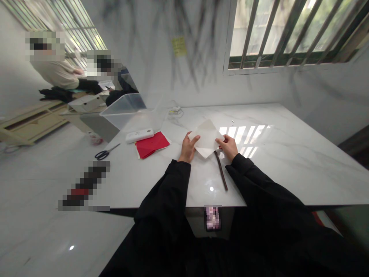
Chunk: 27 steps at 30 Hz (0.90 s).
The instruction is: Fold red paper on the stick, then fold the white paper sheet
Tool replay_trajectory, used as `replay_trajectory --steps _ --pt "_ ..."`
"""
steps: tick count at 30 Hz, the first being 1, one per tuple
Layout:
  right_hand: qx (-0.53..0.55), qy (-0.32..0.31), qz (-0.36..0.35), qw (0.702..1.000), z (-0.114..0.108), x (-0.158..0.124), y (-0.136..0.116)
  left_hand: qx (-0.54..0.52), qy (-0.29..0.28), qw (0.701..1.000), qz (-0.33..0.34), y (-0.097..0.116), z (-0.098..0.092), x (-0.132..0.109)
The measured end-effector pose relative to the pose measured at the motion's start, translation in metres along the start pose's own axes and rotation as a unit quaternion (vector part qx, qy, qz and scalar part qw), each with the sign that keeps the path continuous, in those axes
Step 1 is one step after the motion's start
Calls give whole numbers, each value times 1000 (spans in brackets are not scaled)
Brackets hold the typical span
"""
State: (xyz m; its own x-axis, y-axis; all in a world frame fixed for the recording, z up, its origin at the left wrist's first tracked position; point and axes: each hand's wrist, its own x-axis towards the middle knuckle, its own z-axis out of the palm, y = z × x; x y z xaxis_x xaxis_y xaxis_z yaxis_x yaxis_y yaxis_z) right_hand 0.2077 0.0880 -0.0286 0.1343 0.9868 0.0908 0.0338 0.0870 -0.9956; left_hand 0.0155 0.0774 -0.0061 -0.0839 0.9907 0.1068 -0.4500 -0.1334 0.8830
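Paper [206, 139], white, on worktop [288, 161] centre, pinched at both side edges: left hand [188, 148] fingers closed on its left edge, right hand [229, 147] on its right. Dark strip [221, 170] just beside. Red sheets [151, 144], scissors [105, 153] lie apart. Step judged: folding; next crease needs edges aligned.

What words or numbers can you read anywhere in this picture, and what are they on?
None can be read.
Yellow sticky note on the wall: any writing is too blurred to read.
White paper held by the left hand and right hand: looks blank.
Red paper on the table: no print shows.
White remote-like device: any marks are too small to read.
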Motion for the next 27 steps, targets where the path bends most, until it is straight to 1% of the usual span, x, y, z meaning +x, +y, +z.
replay_trajectory --steps 2,4,8,11,14,17,20,27 --pt "9 1 4 1000 0 0 0 -37 -29 999 -16 4 2 -1" --pt "30 -5 14 999 0 1 -1 -61 -41 997 -40 7 1 0" --pt "93 -8 42 995 -1 2 -2 -67 -21 994 -79 7 -5 3" --pt "117 -12 54 992 -1 2 -4 -67 -28 993 -92 7 -9 5" --pt "127 -21 52 990 -2 2 -4 -37 -46 995 -86 7 -10 3" --pt "130 -37 42 990 -2 3 -4 0 -53 997 -60 4 -8 2" --pt "121 -58 34 990 -2 4 -2 14 -50 998 -41 -1 -8 2" --pt "98 -97 26 990 -2 2 -2 51 -36 997 -40 -9 -8 5"
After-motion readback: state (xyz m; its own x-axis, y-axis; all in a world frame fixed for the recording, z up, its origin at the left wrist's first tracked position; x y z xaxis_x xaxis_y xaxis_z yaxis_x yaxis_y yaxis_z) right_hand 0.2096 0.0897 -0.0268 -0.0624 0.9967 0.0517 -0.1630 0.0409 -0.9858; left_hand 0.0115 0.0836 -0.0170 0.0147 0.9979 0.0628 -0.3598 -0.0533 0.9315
